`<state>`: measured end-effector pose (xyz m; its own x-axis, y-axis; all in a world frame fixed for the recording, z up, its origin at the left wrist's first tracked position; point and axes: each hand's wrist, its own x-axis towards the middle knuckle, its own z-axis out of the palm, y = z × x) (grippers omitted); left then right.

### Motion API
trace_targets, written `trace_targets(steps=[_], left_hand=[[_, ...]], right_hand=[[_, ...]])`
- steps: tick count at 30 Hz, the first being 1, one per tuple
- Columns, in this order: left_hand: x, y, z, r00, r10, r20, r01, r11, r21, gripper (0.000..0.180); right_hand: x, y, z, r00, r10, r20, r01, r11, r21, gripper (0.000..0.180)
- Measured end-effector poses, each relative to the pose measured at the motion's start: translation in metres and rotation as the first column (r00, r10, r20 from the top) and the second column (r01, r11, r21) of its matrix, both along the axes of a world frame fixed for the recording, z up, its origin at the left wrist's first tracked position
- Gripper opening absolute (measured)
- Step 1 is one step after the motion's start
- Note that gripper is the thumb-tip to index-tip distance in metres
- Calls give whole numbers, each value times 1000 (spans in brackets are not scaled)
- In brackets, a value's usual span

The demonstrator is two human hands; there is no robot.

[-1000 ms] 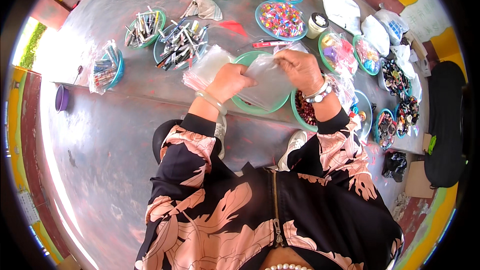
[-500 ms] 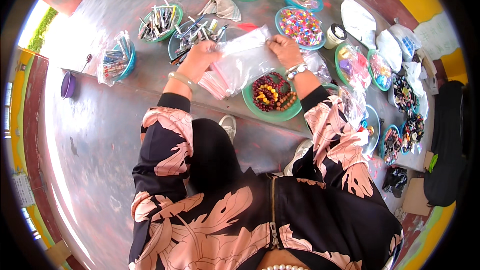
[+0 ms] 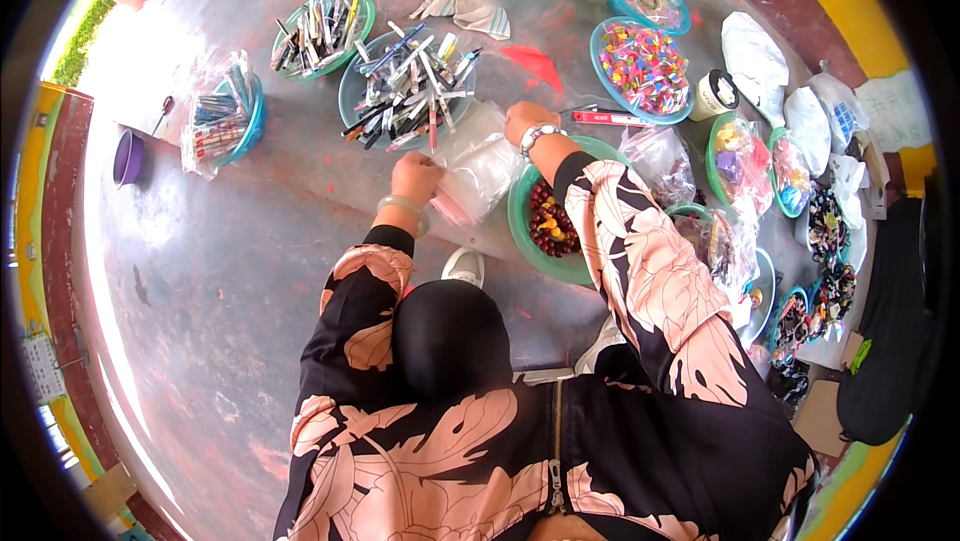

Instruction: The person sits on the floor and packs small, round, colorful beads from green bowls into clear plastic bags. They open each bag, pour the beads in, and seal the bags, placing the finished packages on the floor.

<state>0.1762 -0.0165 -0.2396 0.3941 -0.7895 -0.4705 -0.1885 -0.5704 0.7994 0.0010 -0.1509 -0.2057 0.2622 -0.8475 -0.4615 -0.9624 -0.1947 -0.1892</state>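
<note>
Clear bags [image 3: 478,169] are lying btwn pen bowl [image 3: 345,99] & bead bowl [image 3: 540,265]. L hand [image 3: 415,179] & R hand [image 3: 530,123] are curling near bags' edges; can't tell grip. R sleeve [image 3: 645,251] is overhanging bead bowl, poss. snagging it.

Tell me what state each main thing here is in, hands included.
Clear plastic bags: in an overlapping pile, lying flat.
Left hand: fingers curled by the bags' left edge; grip unclear.
Right hand: fingers curled by the bags' upper right; grip unclear.
Green bowl: holding beads.
Blue basin: full.
Pens: loose, heaped in the basin.
Cloth: crumpled.
</note>
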Motion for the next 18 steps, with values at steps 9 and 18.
trace_targets(steps=[9, 18], left_hand=[[-2, -1, -3, 931, 70, 360, -84, 996, 25, 30], [2, -6, -10, 937, 9, 348, -37, 996, 75, 30]], right_hand=[[15, 12, -4, 997, -7, 82, 28, 964, -263, 22], [33, 53, 0, 971, 165, 171, -145, 982, -120, 51]])
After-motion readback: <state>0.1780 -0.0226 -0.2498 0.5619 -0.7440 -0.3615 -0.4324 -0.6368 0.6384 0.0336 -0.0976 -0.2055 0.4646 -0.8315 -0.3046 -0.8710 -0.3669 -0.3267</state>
